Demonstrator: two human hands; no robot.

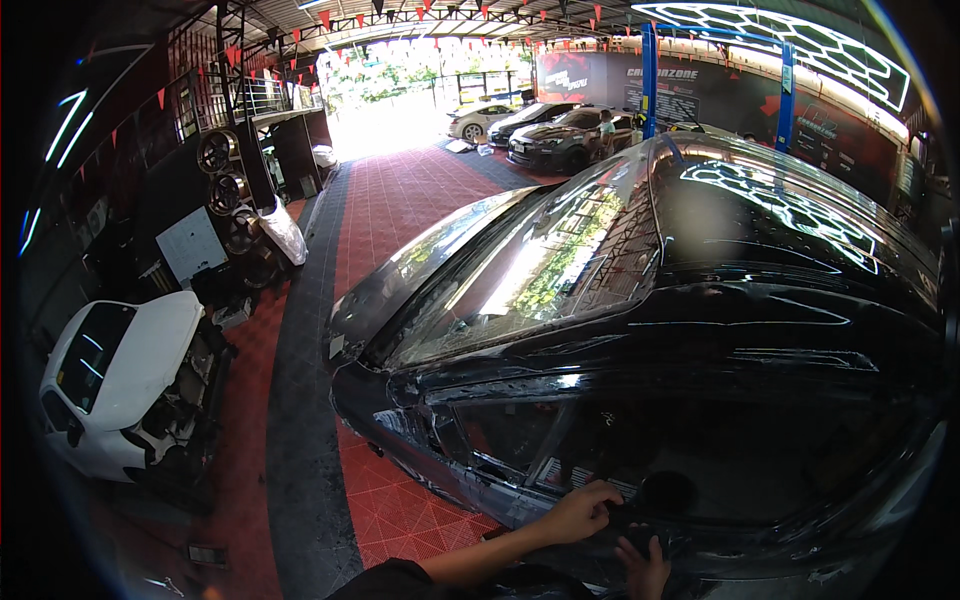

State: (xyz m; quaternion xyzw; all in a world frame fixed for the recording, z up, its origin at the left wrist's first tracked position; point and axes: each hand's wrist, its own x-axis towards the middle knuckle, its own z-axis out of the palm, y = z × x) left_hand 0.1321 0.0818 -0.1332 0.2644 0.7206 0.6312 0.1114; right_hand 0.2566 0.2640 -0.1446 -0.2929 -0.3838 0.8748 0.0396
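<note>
A black car (740,310) fills the right side of the view, its roof and windshield (540,260) glossy with reflections. My left hand (585,512) is at the lower edge of the dark side window (720,450), with its fingers curled in; anything they pinch is too small to make out. Lower and to the right, my right hand (645,568) is beside the door, its thumb and fingers bent around something dark that blends with the black paint. Pale smears show on the car's body around the front corner of the window.
A white car (130,360) with its front end stripped stands at the left. Stacked wheels (235,190) are behind it. Red and grey tiles (400,500) cover the floor. Farther back are several parked cars (560,135), a person (607,128) and blue lift posts (787,100).
</note>
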